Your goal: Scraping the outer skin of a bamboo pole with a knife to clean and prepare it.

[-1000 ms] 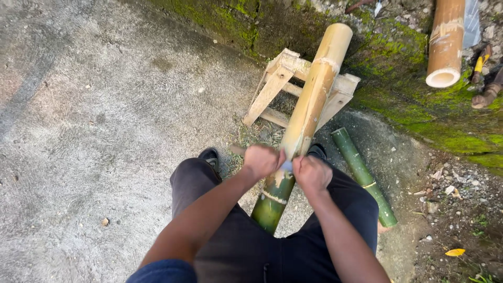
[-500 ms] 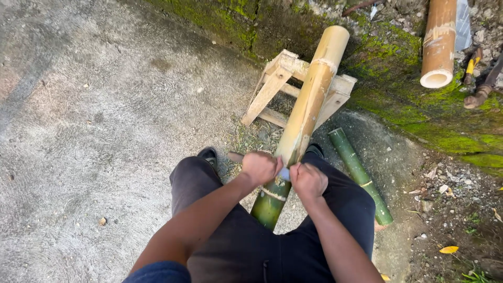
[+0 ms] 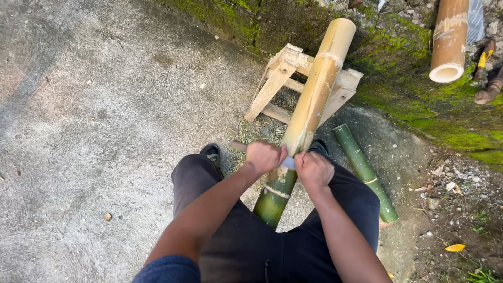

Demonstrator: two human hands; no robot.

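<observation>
Head view: looking down at a person's lap and both hands, on concrete ground.
Ground (image 3: 94,131): rough grey concrete to the left, giving a firm base for feet and stool.
Left hand (image 3: 263,156): closed in a fist on the left end of a blade, its handle end poking out past the fist; the grip seems meant for pulling with both arms evenly.
Blade (image 3: 287,163): a short pale strip shows between the two fists, lying across the pole, apparently so the edge can scrape its skin.
Pole (image 3: 314,97): thick bamboo, running from between the knees up onto the stool; tan above the hands, green below them. The slope puts the worked stretch within easy reach.
Stool (image 3: 285,71): small wooden frame propping the pole's far end off the ground, just beside the mossy wall.
Right hand (image 3: 314,170): closed on the blade's right end, mirroring the left, touching the pole.
Spare bamboo (image 3: 364,170): thinner green length lying on the ground by the right leg, apart from the pole.
Wall (image 3: 419,105): moss-covered, with another tan bamboo (image 3: 449,42) leaning on it at upper right.
</observation>
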